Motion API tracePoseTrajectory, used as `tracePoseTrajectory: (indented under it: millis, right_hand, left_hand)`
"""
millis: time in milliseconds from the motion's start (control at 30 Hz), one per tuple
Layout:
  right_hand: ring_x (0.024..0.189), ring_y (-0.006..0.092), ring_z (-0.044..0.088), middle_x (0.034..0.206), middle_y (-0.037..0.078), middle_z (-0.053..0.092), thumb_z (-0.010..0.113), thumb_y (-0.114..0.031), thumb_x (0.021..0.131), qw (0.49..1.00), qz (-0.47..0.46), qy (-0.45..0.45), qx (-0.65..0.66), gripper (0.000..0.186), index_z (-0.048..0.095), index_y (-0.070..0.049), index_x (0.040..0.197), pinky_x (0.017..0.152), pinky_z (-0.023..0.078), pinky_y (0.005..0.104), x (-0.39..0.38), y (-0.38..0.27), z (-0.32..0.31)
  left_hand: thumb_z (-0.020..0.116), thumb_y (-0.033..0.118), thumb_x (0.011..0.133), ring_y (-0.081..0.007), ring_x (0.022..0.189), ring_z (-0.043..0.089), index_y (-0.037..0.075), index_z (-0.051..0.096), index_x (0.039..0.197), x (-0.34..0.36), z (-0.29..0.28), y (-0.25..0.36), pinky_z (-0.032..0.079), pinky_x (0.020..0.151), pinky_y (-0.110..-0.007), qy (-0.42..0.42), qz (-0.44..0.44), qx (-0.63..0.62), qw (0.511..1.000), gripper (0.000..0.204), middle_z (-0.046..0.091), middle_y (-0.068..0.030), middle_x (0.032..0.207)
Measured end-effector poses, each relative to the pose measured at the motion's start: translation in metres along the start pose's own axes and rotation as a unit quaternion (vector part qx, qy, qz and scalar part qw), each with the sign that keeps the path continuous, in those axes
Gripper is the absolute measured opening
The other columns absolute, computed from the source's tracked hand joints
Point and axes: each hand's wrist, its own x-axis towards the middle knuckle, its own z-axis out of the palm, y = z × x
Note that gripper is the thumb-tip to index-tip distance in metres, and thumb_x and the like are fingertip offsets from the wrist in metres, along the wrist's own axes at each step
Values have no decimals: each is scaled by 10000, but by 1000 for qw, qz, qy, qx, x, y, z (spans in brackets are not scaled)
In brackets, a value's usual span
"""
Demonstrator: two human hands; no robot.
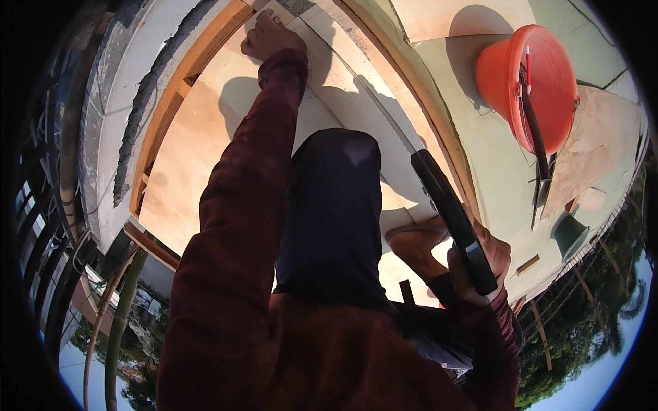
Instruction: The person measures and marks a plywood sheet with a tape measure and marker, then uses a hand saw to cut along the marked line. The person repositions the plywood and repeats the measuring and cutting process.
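Note:
My right hand (pixel 480 264) is wrapped round the long black handle (pixel 452 219) of what looks like a handsaw. Its thin grey blade (pixel 394 120), seen almost edge-on, runs away up-left along a plywood strip. At the far end of the pale plywood (pixel 185 192), my left arm reaches out and my left hand (pixel 271 35) rests low with its fingers curled. What those fingers hold or press is hidden. Between my arms is my knee in dark trousers (pixel 332 212), and a bare foot (pixel 418 250) is on the boards beside the handle.
Orange-brown timber edging (pixel 161 130) borders the plywood, with rough concrete (pixel 127 89) beyond at left. Right of the boards, an orange bucket (pixel 531 89) lies tilted, with a red pencil-like stick and a dark tool at its mouth. A green bucket (pixel 570 236) and wood offcuts (pixel 528 264) lie farther right.

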Motion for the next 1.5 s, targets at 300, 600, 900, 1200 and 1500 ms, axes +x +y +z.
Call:
tracePoseTrajectory:
  millis: [300, 600, 900, 1200, 1500]
  right_hand:
    - [607, 239, 655, 784, 111, 669, 734, -125, 752, 995, 8, -1, -96, 672, 554, -78, 1397, 563, 503, 326, -21, -6, -13]
    - [614, 221, 665, 789, 77, 695, 777, -96, 694, 998, -12, 21, 52, 731, 558, -40, 1389, 576, 519, 311, -21, 11, 5]
    - [602, 247, 618, 763, 116, 644, 687, -32, 747, 980, 58, -19, 189, 630, 557, 9, 1362, 618, 514, 308, -7, 28, 15]
    - [703, 237, 712, 954, 107, 746, 707, -107, 794, 993, 6, 5, -117, 638, 542, -45, 1407, 626, 537, 289, -45, 5, -5]
    - [636, 268, 678, 1038, 170, 737, 647, -37, 785, 999, -7, 5, -42, 614, 524, -34, 1388, 587, 536, 349, -61, 6, -20]
  left_hand:
    - [538, 127, 932, -254, 1128, 578, 143, 581, 1216, 8, 7, 0, 250, 1041, -469, 17, -14, -9, 1000, 287, 703, -86, 1128]
    - [554, 121, 914, -268, 1119, 578, 125, 577, 1194, 13, 9, 1, 256, 1032, -468, 0, -11, -6, 1000, 281, 699, -103, 1108]
    - [559, 151, 921, -266, 1091, 588, 145, 591, 1193, 9, 9, -3, 257, 1029, -489, 29, 17, 15, 999, 274, 702, -82, 1068]
    - [523, 198, 975, -225, 1098, 630, 188, 602, 1256, 11, 18, -5, 297, 985, -439, 14, -7, 99, 995, 292, 719, -33, 1130]
    - [549, 153, 945, -265, 1121, 604, 157, 614, 1238, 5, 12, -2, 302, 1026, -455, 49, 1, 34, 998, 300, 697, -95, 1125]
